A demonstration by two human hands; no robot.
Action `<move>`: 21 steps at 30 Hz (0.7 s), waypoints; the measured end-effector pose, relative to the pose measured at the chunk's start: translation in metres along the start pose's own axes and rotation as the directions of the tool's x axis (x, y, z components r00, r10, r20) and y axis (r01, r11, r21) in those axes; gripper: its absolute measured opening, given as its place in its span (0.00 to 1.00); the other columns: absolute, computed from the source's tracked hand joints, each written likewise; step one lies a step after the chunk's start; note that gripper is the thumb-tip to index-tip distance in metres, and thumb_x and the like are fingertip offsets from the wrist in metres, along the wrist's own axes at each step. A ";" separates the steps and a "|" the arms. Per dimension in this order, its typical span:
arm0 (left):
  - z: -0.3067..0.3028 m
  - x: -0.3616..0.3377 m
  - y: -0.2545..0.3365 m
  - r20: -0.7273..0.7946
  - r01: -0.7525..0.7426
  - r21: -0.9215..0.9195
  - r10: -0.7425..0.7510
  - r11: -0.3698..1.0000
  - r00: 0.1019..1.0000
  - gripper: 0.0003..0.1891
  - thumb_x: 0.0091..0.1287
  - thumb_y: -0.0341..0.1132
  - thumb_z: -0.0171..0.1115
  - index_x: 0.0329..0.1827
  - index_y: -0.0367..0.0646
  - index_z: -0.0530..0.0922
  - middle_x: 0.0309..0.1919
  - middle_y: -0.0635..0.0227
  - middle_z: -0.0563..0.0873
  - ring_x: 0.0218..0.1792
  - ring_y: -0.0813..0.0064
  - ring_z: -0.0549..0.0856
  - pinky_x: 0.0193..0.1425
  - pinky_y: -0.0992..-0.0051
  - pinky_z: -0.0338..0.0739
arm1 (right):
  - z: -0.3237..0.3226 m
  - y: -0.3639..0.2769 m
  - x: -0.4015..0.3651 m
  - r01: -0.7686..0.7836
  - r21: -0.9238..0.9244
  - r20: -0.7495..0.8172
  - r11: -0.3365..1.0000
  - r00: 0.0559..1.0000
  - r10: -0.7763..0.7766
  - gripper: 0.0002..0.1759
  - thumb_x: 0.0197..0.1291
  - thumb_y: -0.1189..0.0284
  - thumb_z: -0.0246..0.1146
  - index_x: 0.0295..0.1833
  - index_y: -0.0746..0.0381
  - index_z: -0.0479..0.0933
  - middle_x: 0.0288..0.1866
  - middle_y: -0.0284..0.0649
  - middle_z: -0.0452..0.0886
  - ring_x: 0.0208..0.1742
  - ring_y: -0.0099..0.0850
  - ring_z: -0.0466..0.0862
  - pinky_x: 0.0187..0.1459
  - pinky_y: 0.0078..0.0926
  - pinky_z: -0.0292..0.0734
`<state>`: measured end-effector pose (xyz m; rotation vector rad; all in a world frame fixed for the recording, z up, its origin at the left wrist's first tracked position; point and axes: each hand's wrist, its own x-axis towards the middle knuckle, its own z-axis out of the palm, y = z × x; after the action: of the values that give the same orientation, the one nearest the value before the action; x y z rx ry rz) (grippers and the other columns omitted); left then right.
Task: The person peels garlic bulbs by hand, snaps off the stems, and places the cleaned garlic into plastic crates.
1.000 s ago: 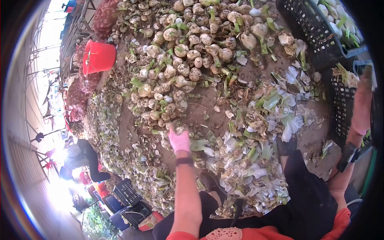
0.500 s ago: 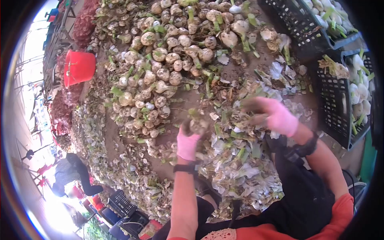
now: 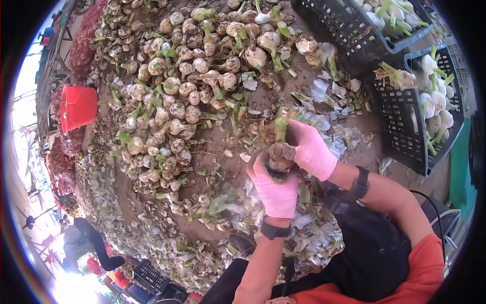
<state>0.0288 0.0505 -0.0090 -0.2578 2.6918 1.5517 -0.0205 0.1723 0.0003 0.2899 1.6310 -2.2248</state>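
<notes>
Right now both of your gloved hands are closed on one muddy bulb (image 3: 281, 152), held in the air above the bare earth. Your left hand (image 3: 277, 191) cups it from beneath. Your right hand (image 3: 313, 150) wraps its top and hides part of it, beside the upright green stalk (image 3: 281, 127).

Just beyond lies the big pile of unpeeled bulbs (image 3: 187, 96), possibly onions, though the dirt makes that hard to tell. A heap of pale peelings (image 3: 309, 225) spreads beneath your wrists. To your right stands a black crate (image 3: 405, 131) holding clean white bulbs (image 3: 435, 104), with a second crate (image 3: 349, 30) behind it. A red bucket (image 3: 78, 105) sits well apart at the far left, and another person (image 3: 86, 238) bends low there.

Half a second ago your hands were apart, the left alone holding the bulb and the right open over the peelings. Since then they have met.
</notes>
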 end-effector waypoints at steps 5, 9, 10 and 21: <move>-0.005 0.004 0.008 0.084 0.027 -0.022 -0.025 0.999 0.996 0.35 0.45 0.22 0.74 0.60 0.37 0.69 0.50 0.62 0.76 0.48 0.71 0.79 0.56 0.72 0.74 | -0.008 0.001 -0.002 0.033 -0.046 -0.047 0.998 0.998 -0.035 0.21 0.57 0.71 0.69 0.52 0.69 0.74 0.43 0.37 0.81 0.43 0.21 0.76 0.47 0.24 0.75; -0.007 0.005 0.010 0.122 -0.009 -0.024 0.012 1.000 0.992 0.35 0.46 0.22 0.75 0.60 0.36 0.69 0.49 0.62 0.78 0.49 0.72 0.80 0.55 0.72 0.75 | -0.017 -0.005 -0.007 -0.014 0.010 0.000 1.000 1.000 0.014 0.18 0.61 0.70 0.66 0.52 0.69 0.74 0.42 0.36 0.81 0.44 0.20 0.75 0.48 0.24 0.75; -0.006 0.004 0.009 0.139 0.027 -0.062 -0.018 0.998 0.990 0.35 0.47 0.22 0.74 0.61 0.36 0.69 0.49 0.62 0.79 0.48 0.73 0.80 0.55 0.73 0.76 | -0.023 -0.003 -0.007 0.001 -0.038 0.046 0.999 0.999 0.001 0.17 0.62 0.70 0.65 0.52 0.69 0.74 0.42 0.35 0.81 0.45 0.20 0.75 0.49 0.24 0.74; -0.032 0.006 0.015 0.449 0.476 -0.531 -0.243 0.702 0.860 0.30 0.56 0.25 0.68 0.62 0.37 0.68 0.52 0.64 0.80 0.49 0.77 0.81 0.48 0.79 0.78 | -0.037 -0.002 -0.017 0.025 -0.180 0.047 0.983 0.999 -0.017 0.16 0.64 0.75 0.61 0.56 0.68 0.75 0.42 0.35 0.82 0.45 0.19 0.77 0.49 0.22 0.74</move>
<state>0.0222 0.0296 0.0189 -0.4472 1.6432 2.0565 -0.0081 0.2104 -0.0030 0.1734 1.8038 -2.0649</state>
